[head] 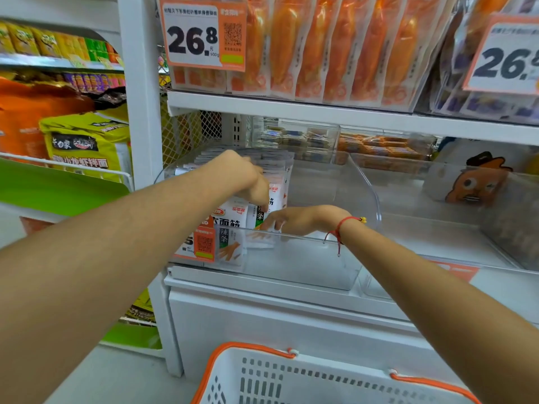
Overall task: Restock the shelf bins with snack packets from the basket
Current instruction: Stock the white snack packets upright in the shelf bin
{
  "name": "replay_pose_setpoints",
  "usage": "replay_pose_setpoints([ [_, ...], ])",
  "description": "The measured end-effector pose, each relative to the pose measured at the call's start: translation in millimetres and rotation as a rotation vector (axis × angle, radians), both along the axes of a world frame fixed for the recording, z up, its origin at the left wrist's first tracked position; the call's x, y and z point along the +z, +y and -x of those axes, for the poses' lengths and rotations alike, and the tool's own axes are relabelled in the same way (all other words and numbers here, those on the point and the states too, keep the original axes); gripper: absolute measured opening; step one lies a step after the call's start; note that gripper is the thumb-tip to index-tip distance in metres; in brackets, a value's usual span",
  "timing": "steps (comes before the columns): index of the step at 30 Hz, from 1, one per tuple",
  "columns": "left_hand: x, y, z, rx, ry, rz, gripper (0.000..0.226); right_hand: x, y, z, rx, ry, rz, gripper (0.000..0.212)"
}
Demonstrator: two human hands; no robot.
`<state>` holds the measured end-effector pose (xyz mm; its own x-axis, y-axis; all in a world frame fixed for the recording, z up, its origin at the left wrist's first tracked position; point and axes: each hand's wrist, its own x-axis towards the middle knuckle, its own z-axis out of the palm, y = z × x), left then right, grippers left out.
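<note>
White snack packets (233, 212) stand in a row in the left half of a clear shelf bin (306, 266), leaning back toward the shelf's rear. The left hand (248, 182) reaches down into that bin from above, its fingers curled onto the tops of the front packets. The right hand (294, 221) comes in just over the bin's front lip, fingers fairly straight and touching the edge of the frontmost packets; whether it actually pinches one I cannot tell. A red string bracelet (339, 231) sits on that wrist. An orange price tag (201, 243) hangs on the bin's front at its left end. To the bin's right lies another clear bin (437, 228). Above the bin, orange packets (335, 48) line the upper shelf behind a large price card (202, 35). Below the bin stands a white basket (320, 380) with orange handles.
</note>
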<state>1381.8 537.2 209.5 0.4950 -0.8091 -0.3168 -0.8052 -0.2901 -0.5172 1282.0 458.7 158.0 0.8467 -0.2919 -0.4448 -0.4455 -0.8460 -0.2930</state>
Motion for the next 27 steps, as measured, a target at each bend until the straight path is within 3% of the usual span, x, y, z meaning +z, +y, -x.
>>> replay_pose_setpoints([
  [4, -2.5, -4.7, -1.4, 0.061, 0.129, 0.014, 0.051, -6.4, 0.3, -10.0, 0.004, -0.023, 0.045, 0.046],
  [9, -1.2, -1.3, 2.2, 0.1, 0.121, -0.009, 0.052, -4.6, 2.1, 3.0, 0.045, -0.007, 0.027, 0.046],
  [14, 12.0, 19.0, 19.7, 0.083, 0.25, 0.126, 0.048, 9.2, 6.4, 24.1, -0.01, -0.175, -0.002, 0.041],
  [17, 21.6, 37.6, 31.9, 0.017, 0.25, 0.297, 0.04, 21.9, 14.2, 41.5, -0.046, -0.326, 0.024, 0.035],
  [23, 19.5, 76.7, 81.9, -0.115, 0.274, 0.854, 0.03, 27.1, 36.1, 95.7, -0.066, -0.764, 0.155, 0.018],
  [27, -4.5, 100.2, 119.2, -0.035, 0.397, 1.105, 0.021, 18.5, 49.6, 142.5, -0.095, -0.793, 0.094, 0.011],
])
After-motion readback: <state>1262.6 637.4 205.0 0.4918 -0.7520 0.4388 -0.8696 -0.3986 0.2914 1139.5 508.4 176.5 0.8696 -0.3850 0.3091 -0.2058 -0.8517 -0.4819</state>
